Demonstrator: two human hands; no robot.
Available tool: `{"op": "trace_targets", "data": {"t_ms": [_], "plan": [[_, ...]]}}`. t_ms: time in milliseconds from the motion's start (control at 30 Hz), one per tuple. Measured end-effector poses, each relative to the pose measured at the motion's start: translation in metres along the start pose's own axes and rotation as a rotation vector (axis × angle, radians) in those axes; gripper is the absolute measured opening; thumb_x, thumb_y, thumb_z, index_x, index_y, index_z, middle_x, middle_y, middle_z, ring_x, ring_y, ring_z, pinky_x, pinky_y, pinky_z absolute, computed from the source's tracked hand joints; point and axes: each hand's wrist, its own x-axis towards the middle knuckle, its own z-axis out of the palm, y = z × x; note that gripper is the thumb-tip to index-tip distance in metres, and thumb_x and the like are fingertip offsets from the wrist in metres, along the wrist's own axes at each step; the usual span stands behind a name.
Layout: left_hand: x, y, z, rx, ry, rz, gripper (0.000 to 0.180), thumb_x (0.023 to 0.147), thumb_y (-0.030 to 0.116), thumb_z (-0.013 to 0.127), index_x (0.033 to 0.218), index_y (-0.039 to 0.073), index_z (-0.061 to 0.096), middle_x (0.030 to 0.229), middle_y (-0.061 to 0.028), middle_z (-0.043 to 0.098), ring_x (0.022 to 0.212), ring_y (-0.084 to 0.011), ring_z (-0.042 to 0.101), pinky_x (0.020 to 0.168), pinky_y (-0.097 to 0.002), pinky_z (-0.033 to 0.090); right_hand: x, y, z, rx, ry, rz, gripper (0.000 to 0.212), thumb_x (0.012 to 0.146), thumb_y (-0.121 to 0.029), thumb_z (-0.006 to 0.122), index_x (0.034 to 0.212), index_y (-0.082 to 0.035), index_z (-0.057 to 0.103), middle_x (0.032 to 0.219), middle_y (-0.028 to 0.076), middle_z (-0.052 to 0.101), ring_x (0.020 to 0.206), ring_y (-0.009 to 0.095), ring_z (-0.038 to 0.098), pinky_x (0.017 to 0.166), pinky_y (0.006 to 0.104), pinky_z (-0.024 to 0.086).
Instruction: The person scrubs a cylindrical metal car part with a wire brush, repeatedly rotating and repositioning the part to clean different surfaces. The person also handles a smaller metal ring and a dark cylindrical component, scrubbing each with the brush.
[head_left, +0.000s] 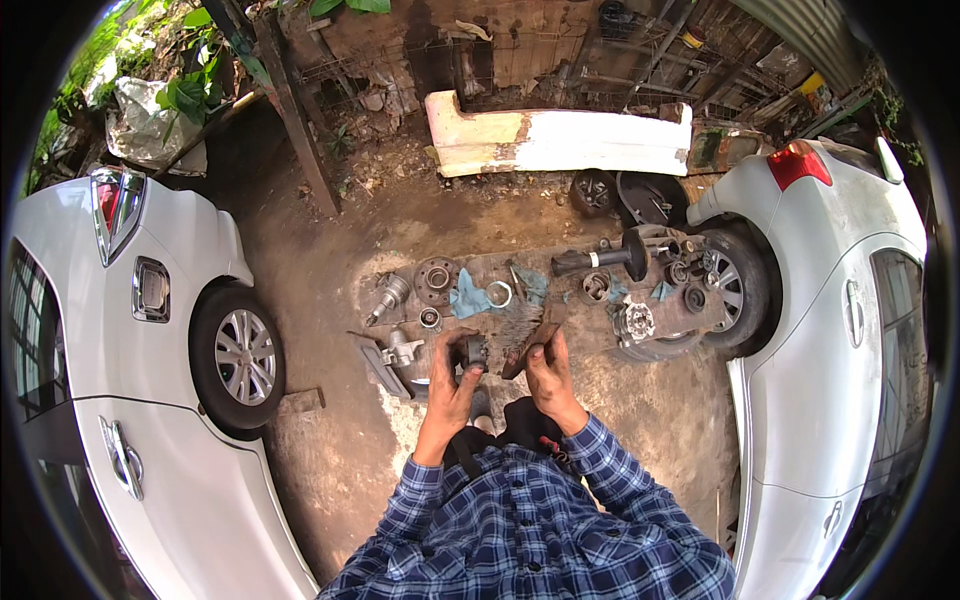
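Observation:
My left hand (448,390) is closed around a short dark metal ring-shaped part (476,349), gripping it between thumb and fingers. Held in my right hand (553,382) is what looks like a wire brush (521,340), with a brown back and grey bristles. The two held things are close together but apart. Just beyond them lie a blue cloth (468,297), a pale metal ring (499,293) and a round flanged part (436,280). Left of my left hand sits a silver metal housing (401,349).
A board (580,335) carries several greasy parts, including a black shock absorber (600,260) and a silver housing (635,322). Silver cars stand at left (150,330) and right (800,380). A white bumper (590,142) and a black basin (652,200) are at the back.

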Motion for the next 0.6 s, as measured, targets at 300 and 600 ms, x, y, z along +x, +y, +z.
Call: {"op": "trace_targets", "data": {"t_ms": [300, 600], "plan": [[0.0, 0.008, -0.012, -0.21, -0.037, 0.038, 0.067, 0.093, 0.056, 0.054, 0.132, 0.002, 0.045, 0.128, -0.0124, 0.05, 0.12, -0.025, 0.05, 0.1, -0.0368, 0.042, -0.012, 0.003, -0.002, -0.073, 0.04, 0.102, 0.073, 0.095, -0.04, 0.063, 0.144, 0.001, 0.029, 0.118, 0.007, 0.05, 0.103, 0.014, 0.046, 0.086, 0.0286, 0.041], [0.014, 0.01, -0.012, -0.344, -0.059, 0.127, 0.059, 0.09, 0.044, 0.065, 0.127, 0.001, 0.05, 0.127, -0.0119, 0.049, 0.123, -0.0249, 0.05, 0.105, -0.0395, 0.04, -0.01, -0.005, -0.012, -0.192, -0.038, 0.062, 0.065, 0.096, -0.036, 0.063, 0.14, 0.001, 0.033, 0.115, 0.01, 0.05, 0.1, 0.015, 0.049, 0.087, 0.0293, 0.043]]}}
